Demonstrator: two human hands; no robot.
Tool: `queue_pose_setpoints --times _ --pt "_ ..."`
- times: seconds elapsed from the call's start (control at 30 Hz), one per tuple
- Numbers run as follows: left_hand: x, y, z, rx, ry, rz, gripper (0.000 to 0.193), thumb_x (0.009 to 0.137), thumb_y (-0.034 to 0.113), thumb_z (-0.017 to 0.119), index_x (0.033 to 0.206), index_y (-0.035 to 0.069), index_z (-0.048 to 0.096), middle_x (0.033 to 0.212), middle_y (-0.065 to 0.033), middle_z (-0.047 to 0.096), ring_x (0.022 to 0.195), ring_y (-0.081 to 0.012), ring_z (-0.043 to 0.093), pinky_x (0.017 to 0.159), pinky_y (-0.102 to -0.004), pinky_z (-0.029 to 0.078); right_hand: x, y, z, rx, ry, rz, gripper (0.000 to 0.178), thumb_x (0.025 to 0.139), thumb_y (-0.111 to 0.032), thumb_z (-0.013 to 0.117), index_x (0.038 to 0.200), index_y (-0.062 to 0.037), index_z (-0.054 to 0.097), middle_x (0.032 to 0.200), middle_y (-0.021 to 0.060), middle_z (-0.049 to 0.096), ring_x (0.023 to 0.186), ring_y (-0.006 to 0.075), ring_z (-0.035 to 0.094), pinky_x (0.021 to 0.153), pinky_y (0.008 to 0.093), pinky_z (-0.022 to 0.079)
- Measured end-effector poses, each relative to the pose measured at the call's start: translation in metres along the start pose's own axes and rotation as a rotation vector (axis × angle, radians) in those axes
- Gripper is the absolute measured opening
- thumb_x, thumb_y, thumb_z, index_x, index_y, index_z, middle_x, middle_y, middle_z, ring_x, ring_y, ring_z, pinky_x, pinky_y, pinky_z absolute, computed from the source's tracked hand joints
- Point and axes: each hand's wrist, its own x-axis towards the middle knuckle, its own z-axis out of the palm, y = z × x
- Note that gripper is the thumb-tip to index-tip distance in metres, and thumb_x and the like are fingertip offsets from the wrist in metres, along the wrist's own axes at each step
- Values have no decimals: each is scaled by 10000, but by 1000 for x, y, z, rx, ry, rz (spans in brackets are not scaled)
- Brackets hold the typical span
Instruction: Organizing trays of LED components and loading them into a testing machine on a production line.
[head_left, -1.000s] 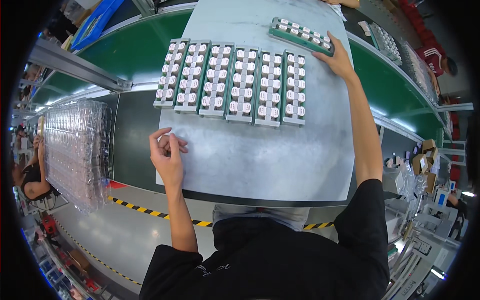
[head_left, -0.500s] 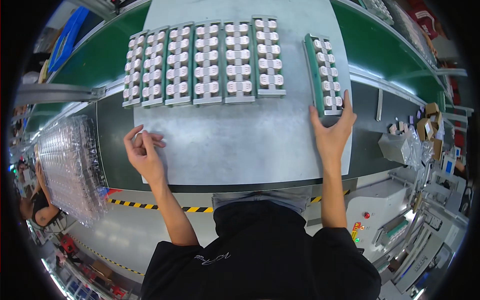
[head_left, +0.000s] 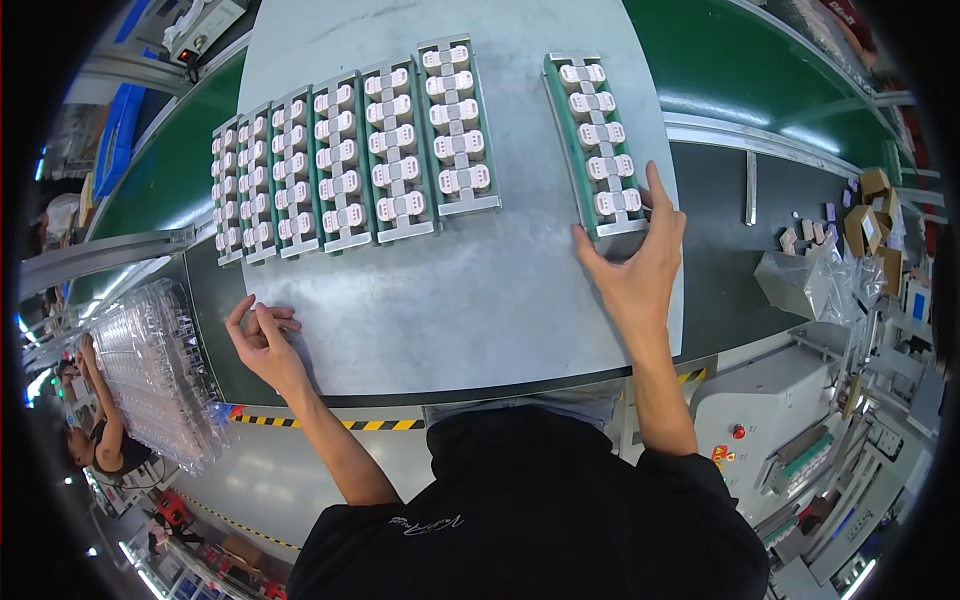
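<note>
My right hand [head_left: 640, 270] straddles the near end of a separate narrow green tray [head_left: 565, 135] at the right of a pale metal plate [head_left: 450, 310]. The thumb is at the tray's near left corner, with the fingers along its right side. In this tray stands a column of white rounded parts [head_left: 602, 133] with grey pieces between them. My left hand [head_left: 262, 330] hovers near the plate's left front edge, its fingers loosely bent and apart, holding nothing. Several similar filled trays [head_left: 342, 241] form a row at the plate's far left, rightmost tray [head_left: 480, 204] set farther back.
Green strips [head_left: 740, 60] and a metal rail [head_left: 760, 140] run behind the plate. Clear plastic trays [head_left: 155, 370] are stacked at left, beside another person [head_left: 105, 440]. Small cardboard boxes [head_left: 862, 232] and plastic bags [head_left: 825, 280] lie at right, above a pale machine [head_left: 750, 400].
My view has turned, so the plate and trays appear tilted and shifted left. My right hand remains around the same tray's near end. My left hand keeps its loosely bent shape.
</note>
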Motion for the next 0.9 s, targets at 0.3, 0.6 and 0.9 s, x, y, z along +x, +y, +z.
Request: queue_pose_setpoints --times 0.3,0.6,0.9 --pt "4 -14 -3 85 11 9 282 1061 177 550 1285 7 527 785 -104 679 642 -117 589 588 -252 483 -2 5 20 -7 72 -106 862 703 -203 858 1440 -7 457 1231 191 568 1129 379 525 1000 469 427" --pt "13 -22 -4 79 -35 123 339 1068 234 533 1302 -11 559 861 -150 701 682 -188 590 627 -301 497 14 -7 64 38 165 -203 968 615 -250 845 1437 24 414 1147 207 573 1085 374 502 956 462 429" --pt "9 -23 -3 -10 -28 314 308 995 202 608 1191 -36 594 994 -241 672 795 -322 630 722 -434 528 -14 -14 52 61 48 -188 1140 677 -251 805 1554 95 163 1257 257 549 1160 378 469 1071 462 345"
